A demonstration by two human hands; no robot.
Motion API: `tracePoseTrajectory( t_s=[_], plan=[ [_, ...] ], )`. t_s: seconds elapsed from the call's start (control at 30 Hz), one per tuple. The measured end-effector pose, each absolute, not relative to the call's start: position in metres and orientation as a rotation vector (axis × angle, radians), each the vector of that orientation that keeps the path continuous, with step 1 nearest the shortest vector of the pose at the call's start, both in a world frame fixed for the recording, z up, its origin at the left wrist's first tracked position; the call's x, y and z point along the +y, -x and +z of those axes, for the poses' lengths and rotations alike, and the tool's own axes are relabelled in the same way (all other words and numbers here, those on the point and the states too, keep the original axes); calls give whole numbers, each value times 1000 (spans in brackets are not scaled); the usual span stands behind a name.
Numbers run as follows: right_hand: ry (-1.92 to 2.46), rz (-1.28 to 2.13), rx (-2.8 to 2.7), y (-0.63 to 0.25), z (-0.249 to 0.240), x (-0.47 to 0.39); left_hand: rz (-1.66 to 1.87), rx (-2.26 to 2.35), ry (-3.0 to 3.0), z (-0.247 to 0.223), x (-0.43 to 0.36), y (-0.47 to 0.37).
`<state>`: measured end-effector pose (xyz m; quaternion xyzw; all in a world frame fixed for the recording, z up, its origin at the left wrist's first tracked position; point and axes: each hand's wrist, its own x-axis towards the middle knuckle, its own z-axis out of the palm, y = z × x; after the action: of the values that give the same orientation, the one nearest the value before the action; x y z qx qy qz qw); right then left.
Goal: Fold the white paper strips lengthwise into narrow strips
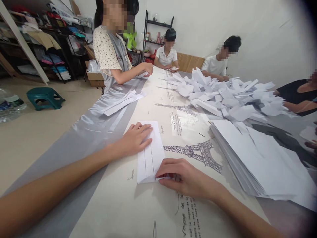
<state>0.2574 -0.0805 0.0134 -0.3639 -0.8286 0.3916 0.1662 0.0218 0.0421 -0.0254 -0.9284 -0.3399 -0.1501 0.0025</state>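
A folded white paper [148, 165] lies lengthwise in front of me on the printed tablecloth, with thin dark lines running along it. Its near edge is turned up a little. My left hand [136, 137] rests on the far left part of the paper, fingers spread and flat. At the near right corner, my right hand [182, 175] pinches the paper's turned-up edge between thumb and fingers. Something dark red shows under the curled right fingers, too hidden to name.
A stack of white sheets [257, 158] lies to the right. Beyond it is a large heap of folded papers [223, 94]. Several paper strips [123, 102] sit at the far left table edge. Several people are around the table; a green stool [46, 97] stands on the floor.
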Motion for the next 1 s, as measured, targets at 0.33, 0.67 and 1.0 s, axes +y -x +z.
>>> tracePoseTrajectory(
  t_s=[0.33,0.67,1.0],
  plan=[
    [1049,1057,-2386,-255,14,-80,-488,-1069,2928,-25,41,-22],
    [1096,992,-2381,-255,9,-83,-473,-1085,2936,-21,39,-23],
    [1200,1020,-2313,-252,6,-85,-441,-1087,2927,-22,40,-23]
  ],
)
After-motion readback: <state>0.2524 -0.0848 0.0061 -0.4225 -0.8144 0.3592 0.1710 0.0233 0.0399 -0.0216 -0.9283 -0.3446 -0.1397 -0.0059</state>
